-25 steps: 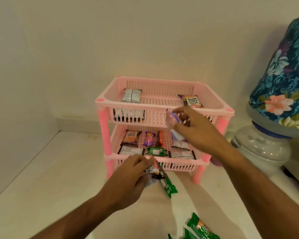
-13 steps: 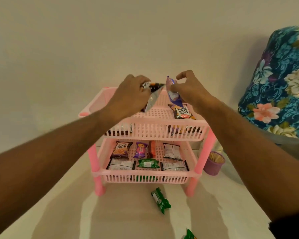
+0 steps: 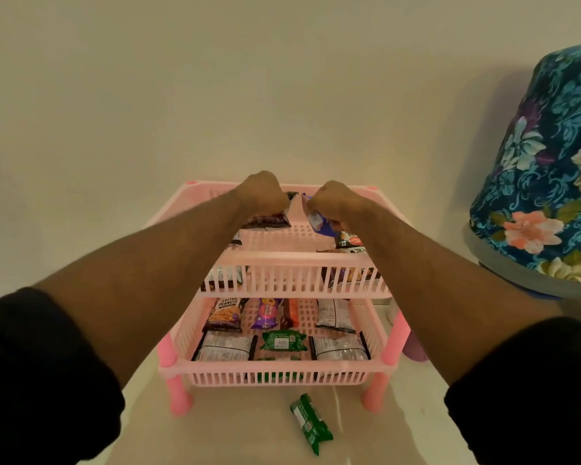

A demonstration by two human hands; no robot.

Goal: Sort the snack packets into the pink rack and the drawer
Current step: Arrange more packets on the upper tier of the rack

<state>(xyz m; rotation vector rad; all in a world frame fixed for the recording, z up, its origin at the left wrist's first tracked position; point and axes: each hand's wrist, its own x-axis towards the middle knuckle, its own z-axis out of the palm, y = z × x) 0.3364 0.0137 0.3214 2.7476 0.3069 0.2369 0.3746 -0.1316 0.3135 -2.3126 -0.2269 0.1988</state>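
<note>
The pink rack (image 3: 282, 260) has two tiers and stands against the wall. Both my hands reach into its top tier. My left hand (image 3: 262, 193) holds a dark packet (image 3: 269, 220) down at the back left of that tier. Pinched in my right hand (image 3: 336, 201) is a blue-purple packet (image 3: 319, 223), low over the back right. More packets lie in the top tier's front corners. On the lower tier lie several packets, among them a salted peanuts packet (image 3: 223, 313) and a green packet (image 3: 282, 340). No drawer is in view.
A green packet (image 3: 309, 422) lies on the white surface in front of the rack. A large rounded thing under a blue floral cover (image 3: 544, 182) stands at the right. A small purple cup (image 3: 415, 347) is partly hidden behind the rack's right leg.
Both hands have sunk from above the top tier down into it, carrying their packets to its back part. The view has tipped down a little.
</note>
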